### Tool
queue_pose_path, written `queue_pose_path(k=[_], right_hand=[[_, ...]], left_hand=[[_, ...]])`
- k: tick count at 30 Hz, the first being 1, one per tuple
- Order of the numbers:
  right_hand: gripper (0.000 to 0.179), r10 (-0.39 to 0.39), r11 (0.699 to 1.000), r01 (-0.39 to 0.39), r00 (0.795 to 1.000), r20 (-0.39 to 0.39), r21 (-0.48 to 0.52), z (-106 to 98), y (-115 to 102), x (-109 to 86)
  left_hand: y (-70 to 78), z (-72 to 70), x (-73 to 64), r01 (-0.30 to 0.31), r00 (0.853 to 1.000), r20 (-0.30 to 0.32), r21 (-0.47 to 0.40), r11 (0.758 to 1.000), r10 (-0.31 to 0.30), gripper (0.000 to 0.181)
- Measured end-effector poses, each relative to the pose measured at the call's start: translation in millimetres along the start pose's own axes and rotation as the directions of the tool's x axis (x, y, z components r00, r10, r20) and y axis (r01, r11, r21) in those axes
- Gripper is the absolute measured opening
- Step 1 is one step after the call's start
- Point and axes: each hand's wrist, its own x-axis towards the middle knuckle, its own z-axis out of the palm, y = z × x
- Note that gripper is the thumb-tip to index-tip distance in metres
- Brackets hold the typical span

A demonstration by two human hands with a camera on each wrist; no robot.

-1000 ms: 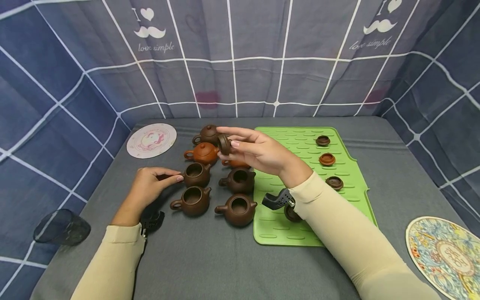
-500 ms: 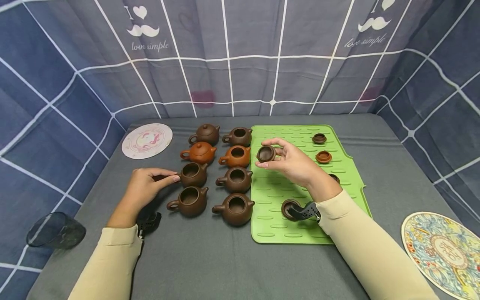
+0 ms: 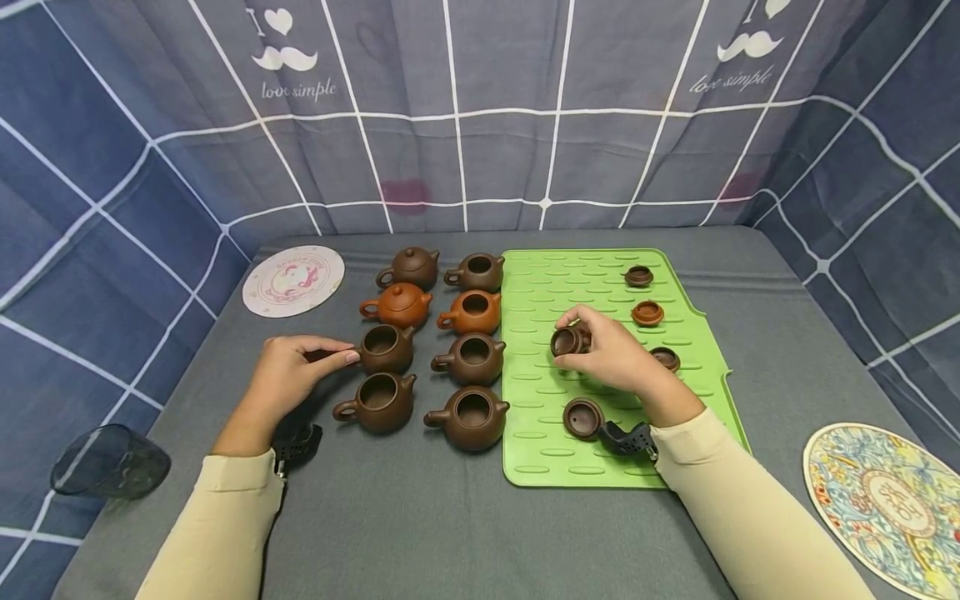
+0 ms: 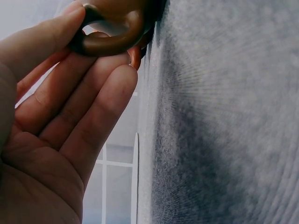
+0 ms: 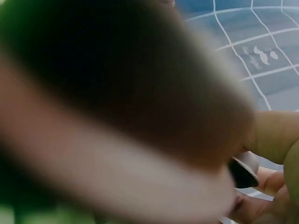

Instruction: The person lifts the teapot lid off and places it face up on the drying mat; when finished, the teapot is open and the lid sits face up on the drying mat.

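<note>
My left hand (image 3: pixel 288 383) pinches the handle (image 4: pixel 110 44) of a dark brown teapot (image 3: pixel 387 350) between thumb and fingers. This small pot stands lidless on the grey cloth. Over the green mat, my right hand (image 3: pixel 615 357) holds a brown teapot lid (image 3: pixel 565 342) with its hollow underside turned toward the left. Whether the lid touches the mat I cannot tell. Another lidless brown teapot (image 3: pixel 377 403) stands just in front of the held one. The right wrist view is mostly blurred by something dark close to the camera.
Behind the held pot stand an orange lidded teapot (image 3: pixel 405 305) and a brown lidded teapot (image 3: pixel 412 267). Several lidless pots, one orange (image 3: pixel 474 312), line the edge of the green mat (image 3: pixel 540 454). Upturned lids (image 3: pixel 582 418) lie on it. A dark glass (image 3: pixel 112 462) stands at left.
My right hand has carried the lid from above the teapots rightward and down over the green mat, turning its hollow side into view. My left hand has stayed on the teapot handle.
</note>
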Motion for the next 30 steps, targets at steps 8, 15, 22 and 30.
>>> queue_pose_path(k=[8, 15, 22, 30], right_hand=[[0.045, -0.019, 1.000, 0.019, 0.999, 0.031, -0.008, -3, 11, -5.2], [0.047, -0.035, 0.998, 0.037, 0.999, 0.035, -0.043, -2, 14, -5.7], [0.051, -0.046, 0.998, 0.048, 0.998, 0.042, -0.036, -4, 15, -5.4], [0.054, -0.064, 0.998, 0.062, 0.995, 0.071, 0.026, -10, 16, -8.0]], left_hand=[[0.3, 1.0, -0.4, 0.009, 1.000, 0.011, 0.004, 1.000, -0.009, 0.014], [-0.6, 0.7, -0.2, 0.004, 1.000, 0.007, 0.006, 1.000, -0.004, 0.014], [0.0, -0.4, -0.1, -0.002, 1.000, 0.006, 0.008, 1.000, 0.002, 0.014], [1.0, -0.6, -0.9, -0.004, 1.000, 0.011, 0.009, 1.000, 0.004, 0.014]])
